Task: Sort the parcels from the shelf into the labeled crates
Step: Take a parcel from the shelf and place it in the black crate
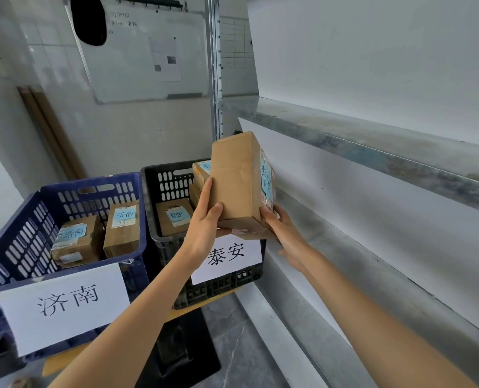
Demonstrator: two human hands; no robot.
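I can't read the whiteboard (146, 56) scrawl at upper left. The held parcel (239, 179) hides part of the black crate (174, 175), and the blue crate (64, 236) runs off the left edge.

Two forearms enter from the lower edge of the view. Both are bare, with no sleeve in view. The left hand (204, 222) and right hand (284, 231) carry no gloves. Wrists are uncovered. Fingernails appear short and unpainted.
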